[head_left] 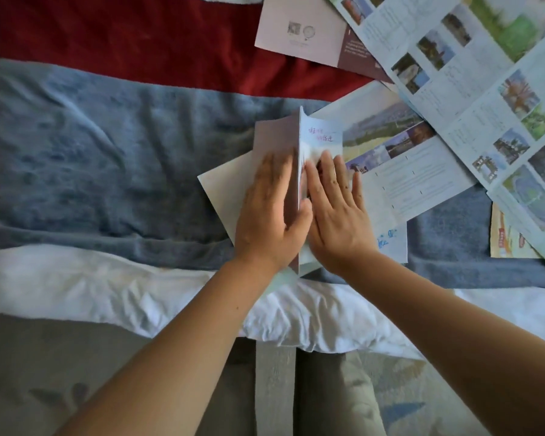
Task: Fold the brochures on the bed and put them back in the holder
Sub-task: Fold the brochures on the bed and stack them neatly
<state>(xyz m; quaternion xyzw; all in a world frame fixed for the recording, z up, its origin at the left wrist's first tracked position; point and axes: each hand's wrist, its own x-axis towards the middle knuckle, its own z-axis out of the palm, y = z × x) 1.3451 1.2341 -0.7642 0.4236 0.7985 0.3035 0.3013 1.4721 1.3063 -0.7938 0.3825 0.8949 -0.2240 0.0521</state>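
Nearly flat: a brochure mid-fold under two open palms

Plainly this is light, thin paper. The brochure (321, 136) lies near the middle of the bed (107, 152), on the blanket's blue stripe, with one crease standing up as a ridge between the hands. The left hand (269, 206) lies flat on the greyish panel, fingers straight, thumb against the ridge. The right hand (335, 209) presses the printed cover, fingers spread, gripping nothing. The sheet looks springy at its creases and likely to slide on the other unfolded brochures (453, 89) under and beside it, so it is best pinned by the palms and taken by its edges. The red and blue brush-style characters on the cover are too blurred to read — likewise the small print on the pale card (296, 29), which shows a code-like square and a round emblem. No holder is in view.
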